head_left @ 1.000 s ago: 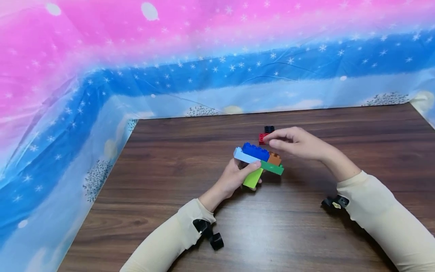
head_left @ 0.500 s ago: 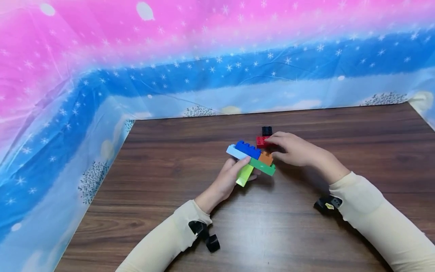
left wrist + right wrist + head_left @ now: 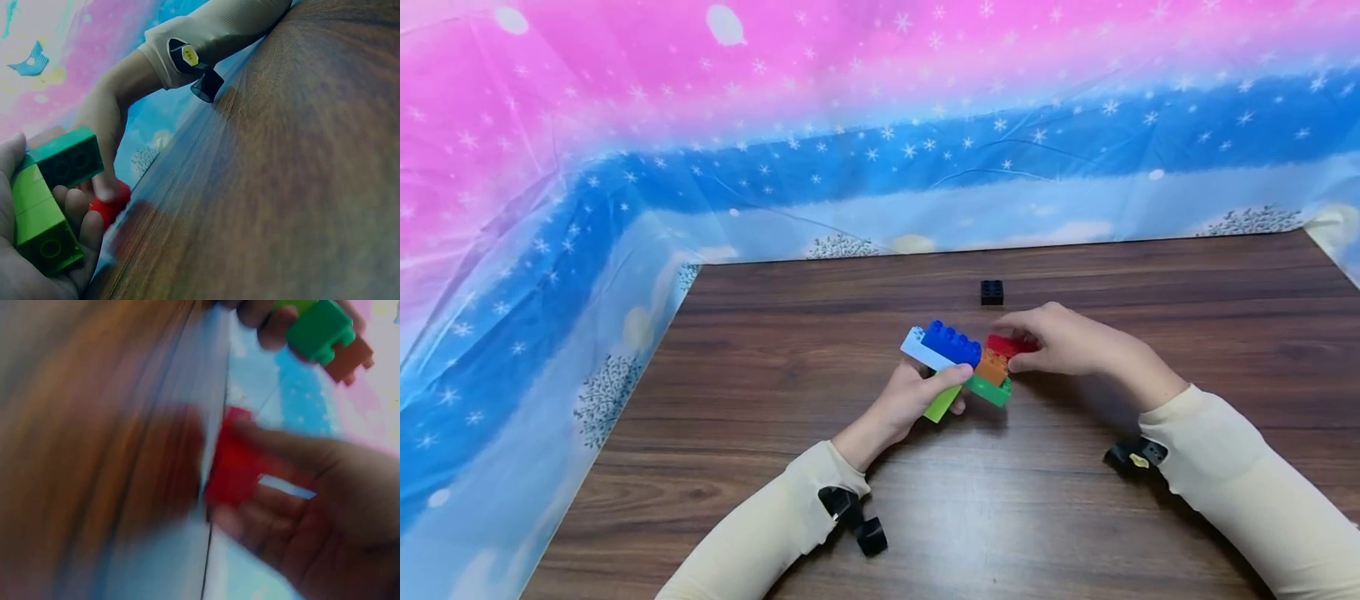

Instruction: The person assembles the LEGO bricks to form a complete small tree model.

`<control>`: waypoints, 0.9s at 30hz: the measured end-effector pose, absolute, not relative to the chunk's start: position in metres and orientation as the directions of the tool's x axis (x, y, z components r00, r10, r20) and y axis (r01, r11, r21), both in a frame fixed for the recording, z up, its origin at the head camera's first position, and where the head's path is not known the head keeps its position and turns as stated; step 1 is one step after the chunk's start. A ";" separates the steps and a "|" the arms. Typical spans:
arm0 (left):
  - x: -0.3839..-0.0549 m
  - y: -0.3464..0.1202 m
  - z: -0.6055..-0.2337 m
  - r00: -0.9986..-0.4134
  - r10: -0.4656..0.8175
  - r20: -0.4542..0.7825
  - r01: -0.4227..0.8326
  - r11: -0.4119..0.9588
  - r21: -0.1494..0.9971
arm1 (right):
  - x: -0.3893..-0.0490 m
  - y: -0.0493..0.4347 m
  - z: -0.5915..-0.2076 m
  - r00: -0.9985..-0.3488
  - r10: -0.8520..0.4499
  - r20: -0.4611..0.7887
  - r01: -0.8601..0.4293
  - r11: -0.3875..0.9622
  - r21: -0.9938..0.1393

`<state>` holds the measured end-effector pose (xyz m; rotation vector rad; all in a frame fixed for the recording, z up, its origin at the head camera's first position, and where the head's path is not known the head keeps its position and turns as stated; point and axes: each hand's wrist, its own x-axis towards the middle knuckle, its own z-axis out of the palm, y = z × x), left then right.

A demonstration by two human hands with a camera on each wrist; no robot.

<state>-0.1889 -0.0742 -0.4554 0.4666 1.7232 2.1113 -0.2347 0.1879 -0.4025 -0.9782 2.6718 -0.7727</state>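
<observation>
My left hand (image 3: 917,396) grips a built-up cluster of toy building bricks. In it are a light blue brick (image 3: 925,350), a dark blue brick (image 3: 951,343), an orange brick (image 3: 992,367), a green brick (image 3: 991,390) and a lime green brick (image 3: 942,404). The left wrist view shows the hollow undersides of the green brick (image 3: 69,159) and the lime brick (image 3: 44,231). A red brick (image 3: 236,462) is pinched between thumb and fingers of my right hand (image 3: 1063,342), just behind the orange brick in the head view.
A black brick (image 3: 992,292) lies on the brown wood-grain table (image 3: 775,333), beyond both hands. Patterned pink and blue cloth (image 3: 850,150) hangs behind the table and along its left. Black wrist devices (image 3: 853,517) are strapped at both sleeves.
My right hand has taken hold of the red brick beside the black one and brought it nearer, toward the cluster. The left hand has shifted slightly left and tilted the cluster.
</observation>
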 end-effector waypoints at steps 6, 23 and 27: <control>-0.189 -0.076 -0.457 -0.863 0.505 0.020 -0.066 -0.152 0.986 | -0.231 0.201 -0.386 -0.791 -0.611 0.002 -0.418 0.539 -0.731; -0.189 -0.074 -0.454 -0.863 0.506 -0.020 -0.040 -0.030 0.999 | -0.209 0.173 -0.378 -0.759 -0.640 0.122 -0.442 0.368 -0.818; -0.189 -0.074 -0.452 -0.864 0.503 -0.017 -0.033 -0.023 0.999 | -0.208 0.172 -0.379 -0.758 -0.641 0.120 -0.446 0.375 -0.813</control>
